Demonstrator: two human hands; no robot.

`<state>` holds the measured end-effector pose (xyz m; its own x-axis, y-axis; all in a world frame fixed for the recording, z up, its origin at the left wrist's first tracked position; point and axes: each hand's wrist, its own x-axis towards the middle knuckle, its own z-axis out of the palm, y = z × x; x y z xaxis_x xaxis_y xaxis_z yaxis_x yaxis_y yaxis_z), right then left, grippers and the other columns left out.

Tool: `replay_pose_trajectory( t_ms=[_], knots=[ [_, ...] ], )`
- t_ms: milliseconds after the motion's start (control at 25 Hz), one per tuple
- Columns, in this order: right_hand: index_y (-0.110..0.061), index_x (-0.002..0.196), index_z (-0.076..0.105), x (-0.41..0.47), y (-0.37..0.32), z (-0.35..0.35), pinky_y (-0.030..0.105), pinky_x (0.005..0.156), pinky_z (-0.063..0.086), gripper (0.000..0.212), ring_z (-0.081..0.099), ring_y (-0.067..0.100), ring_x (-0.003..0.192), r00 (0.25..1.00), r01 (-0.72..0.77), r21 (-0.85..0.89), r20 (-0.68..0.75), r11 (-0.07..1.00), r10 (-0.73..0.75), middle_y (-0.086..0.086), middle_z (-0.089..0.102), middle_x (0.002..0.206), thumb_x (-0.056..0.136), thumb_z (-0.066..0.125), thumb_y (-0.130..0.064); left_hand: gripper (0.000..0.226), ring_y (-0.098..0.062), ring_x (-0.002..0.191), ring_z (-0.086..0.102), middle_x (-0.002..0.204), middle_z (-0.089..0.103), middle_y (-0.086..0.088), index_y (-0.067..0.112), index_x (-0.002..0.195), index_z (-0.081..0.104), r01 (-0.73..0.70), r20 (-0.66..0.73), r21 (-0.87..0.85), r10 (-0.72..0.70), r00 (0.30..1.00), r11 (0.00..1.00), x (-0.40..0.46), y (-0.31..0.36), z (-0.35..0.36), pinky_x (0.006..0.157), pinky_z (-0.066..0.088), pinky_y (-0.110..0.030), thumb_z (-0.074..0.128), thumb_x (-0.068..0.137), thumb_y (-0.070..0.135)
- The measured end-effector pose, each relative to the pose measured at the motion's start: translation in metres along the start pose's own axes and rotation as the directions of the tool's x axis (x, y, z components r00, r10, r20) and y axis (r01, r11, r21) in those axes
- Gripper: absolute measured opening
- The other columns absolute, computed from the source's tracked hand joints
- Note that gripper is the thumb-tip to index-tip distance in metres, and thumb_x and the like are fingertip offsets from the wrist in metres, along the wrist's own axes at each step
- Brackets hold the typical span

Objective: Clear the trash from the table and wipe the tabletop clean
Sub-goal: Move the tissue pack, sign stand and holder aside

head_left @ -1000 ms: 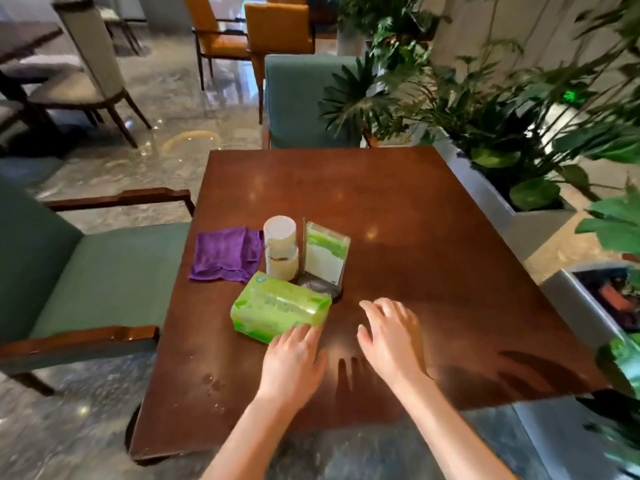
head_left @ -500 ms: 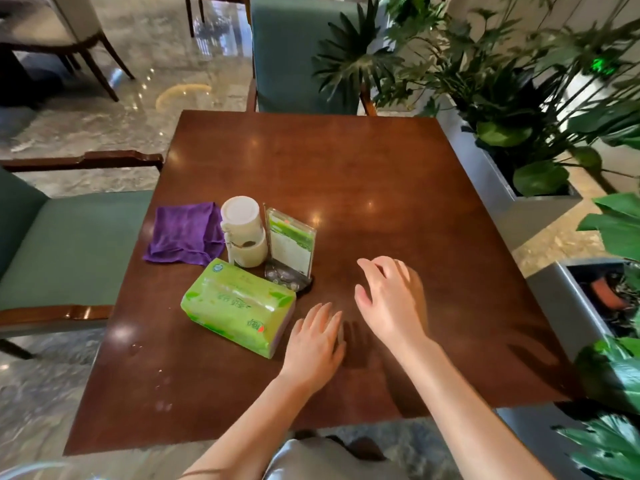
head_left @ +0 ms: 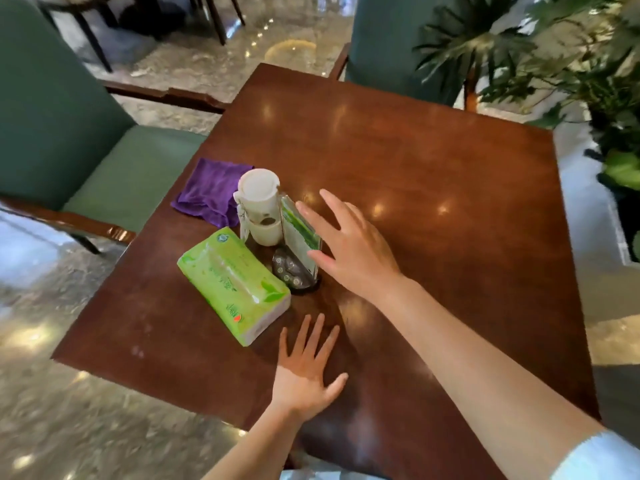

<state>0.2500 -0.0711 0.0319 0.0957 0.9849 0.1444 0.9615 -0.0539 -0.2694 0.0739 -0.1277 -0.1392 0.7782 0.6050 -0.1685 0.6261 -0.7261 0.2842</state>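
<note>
A dark wooden table [head_left: 433, 174] carries a cluster of items at its left side. A folded purple cloth [head_left: 209, 192] lies by the left edge. Beside it stands a white lidded cup [head_left: 259, 206], then an upright clear card stand [head_left: 299, 237] on a dark base. A green tissue pack [head_left: 235, 284] lies in front of them. My right hand [head_left: 349, 245] hovers open, fingers spread, right beside the card stand. My left hand [head_left: 306, 372] rests flat and open on the table, near the tissue pack's corner.
A green armchair [head_left: 104, 161] stands against the table's left side and another green chair [head_left: 391, 46] at the far end. Leafy plants in white planters [head_left: 595, 98] line the right side. Glossy marble floor surrounds the table.
My right hand has moved forward and left to the card stand. My left hand has slid back toward the near edge. The camera has shifted right and closer.
</note>
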Motion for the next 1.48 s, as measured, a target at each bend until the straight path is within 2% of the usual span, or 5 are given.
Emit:
replay_pose_trajectory(
  t_ms=[320,520,920,1280,1480],
  knots=[
    [-0.012,0.129,0.053,0.005,0.008,0.026,0.037,0.048,0.053,0.059,0.061,0.033,0.059,0.962,0.085,0.235,-0.271,0.968,-0.019,0.012,0.065,0.073,0.074,0.065,0.004,0.081,-0.025,0.142,0.021,0.154,0.028,-0.004,0.031,0.145,0.031,0.038,-0.027,0.053,-0.037,0.999,0.998,0.005,0.002,0.000,0.108,0.013,-0.057,0.049,0.073,0.065],
    [-0.016,0.126,0.057,-0.032,0.034,0.017,0.037,0.049,0.053,0.060,0.062,0.029,0.060,0.920,0.065,0.167,-0.391,0.984,0.005,0.005,0.068,0.079,0.072,0.063,0.010,0.081,-0.023,0.142,0.016,0.154,0.027,-0.004,0.031,0.145,0.030,0.054,-0.002,0.074,-0.054,0.999,0.996,0.003,0.003,0.000,0.109,0.012,-0.056,0.049,0.074,0.066],
    [-0.017,0.122,0.061,-0.159,0.142,-0.045,0.038,0.056,0.055,0.052,0.065,0.033,0.069,0.714,-0.443,0.111,-0.556,0.890,0.424,0.011,0.070,0.087,0.075,0.060,0.004,0.077,-0.026,0.141,0.021,0.154,0.027,-0.006,0.027,0.145,0.031,0.039,0.011,0.155,-0.041,0.999,0.987,0.002,0.001,0.003,0.107,0.013,-0.057,0.034,0.079,0.067],
    [-0.013,0.124,0.058,-0.213,0.199,-0.061,0.042,0.055,0.052,0.052,0.060,0.040,0.062,0.594,-0.641,0.072,-0.584,0.764,0.554,0.019,0.065,0.082,0.077,0.058,0.010,0.083,-0.026,0.142,0.018,0.155,0.025,-0.005,0.027,0.145,0.030,0.057,0.046,0.168,-0.066,0.997,0.984,0.004,0.001,0.005,0.109,0.010,-0.055,0.004,0.083,0.074],
    [-0.013,0.136,0.044,-0.218,0.194,-0.053,0.047,0.072,0.050,0.059,0.051,0.036,0.099,0.598,-0.735,-0.083,-0.547,0.673,0.586,0.016,0.055,0.119,0.080,0.062,-0.005,0.082,-0.026,0.142,0.018,0.154,0.026,-0.006,0.028,0.145,0.030,0.056,0.036,0.148,-0.062,0.997,0.987,0.004,0.003,0.003,0.109,0.009,-0.054,0.005,0.083,0.074]
  ],
)
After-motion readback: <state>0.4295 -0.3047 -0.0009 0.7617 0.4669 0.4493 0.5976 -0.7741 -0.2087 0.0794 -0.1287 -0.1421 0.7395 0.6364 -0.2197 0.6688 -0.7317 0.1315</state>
